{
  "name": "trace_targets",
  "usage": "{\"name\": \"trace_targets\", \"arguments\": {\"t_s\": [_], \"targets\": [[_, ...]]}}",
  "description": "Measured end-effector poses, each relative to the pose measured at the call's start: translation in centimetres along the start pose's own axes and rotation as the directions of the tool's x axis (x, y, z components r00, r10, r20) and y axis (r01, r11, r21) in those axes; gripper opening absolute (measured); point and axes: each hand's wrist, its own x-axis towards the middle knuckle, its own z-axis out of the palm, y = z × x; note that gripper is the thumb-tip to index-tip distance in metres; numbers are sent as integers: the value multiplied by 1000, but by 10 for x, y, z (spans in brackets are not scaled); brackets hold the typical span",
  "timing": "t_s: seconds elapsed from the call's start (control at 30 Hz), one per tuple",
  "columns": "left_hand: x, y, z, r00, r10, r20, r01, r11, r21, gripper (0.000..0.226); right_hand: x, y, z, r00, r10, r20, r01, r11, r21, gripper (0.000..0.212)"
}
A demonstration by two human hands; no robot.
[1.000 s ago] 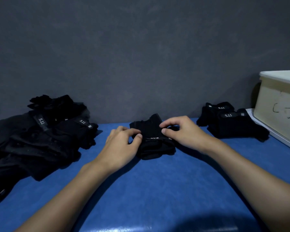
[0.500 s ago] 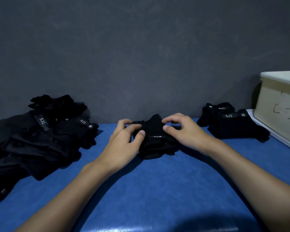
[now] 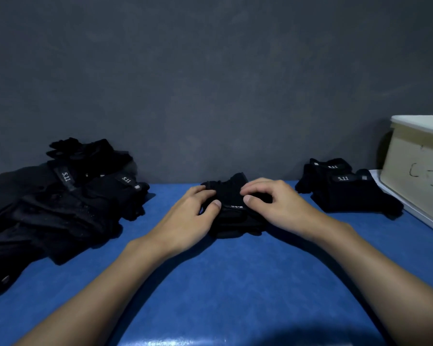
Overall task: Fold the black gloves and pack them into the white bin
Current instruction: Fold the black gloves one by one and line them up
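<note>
Much of the black glove (image 3: 231, 193) is hard to make out. It is black on black in dim light, so its folds and fingers cannot be told apart, and both hands cover its flanks. A small pale label strip shows on its top, too small to read.

The left hand (image 3: 190, 216) grips the glove's left side, fingers curled over the far edge and thumb laid on top. The right hand (image 3: 278, 206) pinches its right side between thumb and bent fingers. The glove lies as a thick, bunched bundle on the blue table (image 3: 223, 283).

Well apart to the left of the glove, a loose heap of black gloves (image 3: 60, 203) sprawls past the frame's edge, with two "5.11" tags legible on it. To the right of the glove, apart from it, sits a neat stack of folded gloves (image 3: 348, 193) with a "5.11" tag.

Farther right of the glove stands the white bin (image 3: 415, 161). The frame cuts it off, its inside is hidden, and faint dark scribbles mark its wall. Behind the glove rises a plain dark grey wall (image 3: 210, 83).
</note>
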Motion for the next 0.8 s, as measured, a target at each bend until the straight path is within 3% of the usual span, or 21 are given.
{"name": "trace_targets", "arguments": {"t_s": [0.1, 0.2, 0.4, 0.53, 0.67, 0.8], "targets": [[0, -1, 0, 1000, 18, -5, -18, 1000, -22, 48, -2, 1, 2, 1000, 13, 17, -12, 999, -31, 29], [0, -3, -2, 1000, 24, 19, -23, 999, -26, 50, -2, -2, -1, 999, -20, -35, 22, 998, 56, 19], [-3, -5, -2, 992, -13, 124, -2, 993, 122, 52, -9, -2, 0, 996, 12, 87, -12, 1000, 4, 27], [-5, -2, -8, 995, 34, 96, -36, 999, 20, 50, -13, -9, -17, 997, -53, 62, 50, 997, 55, 24], [-10, -1, -17, 976, 139, 168, -143, 990, 11, 76, -23, -11, -30, 973, -15, 232, 23, 999, -34, 44], [-16, -2, -18, 969, 204, 140, -209, 978, 21, 63, -27, -13, -28, 980, -32, 197, 48, 996, -77, 41]]}}
